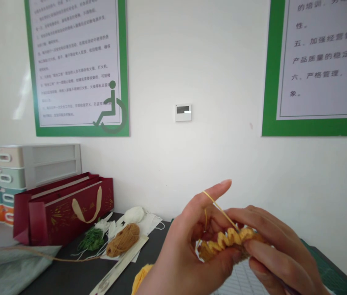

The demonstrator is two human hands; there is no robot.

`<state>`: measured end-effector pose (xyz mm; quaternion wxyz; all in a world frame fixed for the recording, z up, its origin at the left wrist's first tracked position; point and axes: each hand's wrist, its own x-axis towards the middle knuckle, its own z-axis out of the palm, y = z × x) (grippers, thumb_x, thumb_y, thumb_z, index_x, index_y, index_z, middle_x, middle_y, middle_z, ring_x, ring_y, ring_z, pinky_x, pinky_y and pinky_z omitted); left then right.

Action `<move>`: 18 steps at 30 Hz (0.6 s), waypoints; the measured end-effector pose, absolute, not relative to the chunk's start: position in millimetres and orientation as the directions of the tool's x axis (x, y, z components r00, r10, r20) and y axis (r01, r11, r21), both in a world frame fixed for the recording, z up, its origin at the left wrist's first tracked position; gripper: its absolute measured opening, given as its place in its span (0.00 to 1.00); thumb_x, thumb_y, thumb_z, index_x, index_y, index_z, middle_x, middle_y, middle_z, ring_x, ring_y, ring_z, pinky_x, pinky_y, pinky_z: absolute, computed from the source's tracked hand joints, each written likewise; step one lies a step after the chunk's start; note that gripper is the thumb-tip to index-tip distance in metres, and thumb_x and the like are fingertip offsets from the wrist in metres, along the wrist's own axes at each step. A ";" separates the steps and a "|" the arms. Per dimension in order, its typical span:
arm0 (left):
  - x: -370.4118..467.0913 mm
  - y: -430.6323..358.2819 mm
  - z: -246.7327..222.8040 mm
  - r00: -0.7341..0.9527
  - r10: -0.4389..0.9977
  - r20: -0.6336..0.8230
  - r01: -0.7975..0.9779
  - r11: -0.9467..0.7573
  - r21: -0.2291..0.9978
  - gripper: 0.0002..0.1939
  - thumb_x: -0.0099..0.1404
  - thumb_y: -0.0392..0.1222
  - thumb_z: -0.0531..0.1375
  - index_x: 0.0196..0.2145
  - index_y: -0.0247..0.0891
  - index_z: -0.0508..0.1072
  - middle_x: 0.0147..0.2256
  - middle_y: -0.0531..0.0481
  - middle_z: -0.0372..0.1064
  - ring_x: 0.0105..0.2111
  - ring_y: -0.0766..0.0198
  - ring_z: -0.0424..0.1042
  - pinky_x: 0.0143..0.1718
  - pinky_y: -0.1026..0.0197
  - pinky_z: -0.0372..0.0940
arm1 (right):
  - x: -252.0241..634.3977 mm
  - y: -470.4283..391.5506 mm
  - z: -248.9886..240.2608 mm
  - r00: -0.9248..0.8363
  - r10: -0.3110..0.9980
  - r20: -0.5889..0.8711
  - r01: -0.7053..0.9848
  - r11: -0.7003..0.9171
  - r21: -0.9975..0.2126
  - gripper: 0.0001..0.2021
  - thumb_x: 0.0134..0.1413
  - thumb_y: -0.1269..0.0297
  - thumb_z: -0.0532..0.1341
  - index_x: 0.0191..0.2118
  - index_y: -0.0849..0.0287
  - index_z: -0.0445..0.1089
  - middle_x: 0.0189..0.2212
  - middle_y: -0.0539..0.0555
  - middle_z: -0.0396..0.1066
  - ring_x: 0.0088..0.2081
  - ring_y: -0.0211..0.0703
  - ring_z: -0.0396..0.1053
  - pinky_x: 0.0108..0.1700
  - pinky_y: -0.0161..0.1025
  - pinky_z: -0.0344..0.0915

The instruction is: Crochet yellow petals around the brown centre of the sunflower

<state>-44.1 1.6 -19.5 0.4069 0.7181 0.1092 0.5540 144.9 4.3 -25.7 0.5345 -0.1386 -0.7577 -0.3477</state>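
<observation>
A small yellow crochet piece (227,241) with a ruffled edge is pinched between the thumb and fingers of my left hand (188,241). Over that hand's raised index finger runs a strand of yellow yarn (221,210), stretched down to the work. My right hand (280,241) closes round a crochet hook (286,287), whose dark handle shows below the fingers; its tip is hidden at the stitches. The right fingertips touch the piece's right end. Partly behind my left wrist lies a yellow yarn ball (141,278).
On the dark table (78,272) lie a brown yarn skein (123,239), green yarn (91,240), white yarn (134,214) and a long pale strip (120,266). A red gift bag (69,209) and a drawer unit (52,162) stand left. Grey cloth (14,266) covers the near-left corner.
</observation>
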 end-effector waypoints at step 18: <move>-44.3 -2.3 -19.4 0.261 0.654 0.710 -0.391 -0.601 0.697 0.45 0.61 0.25 0.69 0.67 0.64 0.64 0.36 0.53 0.73 0.35 0.64 0.73 0.37 0.62 0.67 | 132.4 -1.3 -49.7 -0.011 0.297 0.955 0.506 0.825 -0.250 0.11 0.60 0.65 0.64 0.48 0.49 0.74 0.35 0.54 0.82 0.27 0.47 0.81 0.24 0.32 0.78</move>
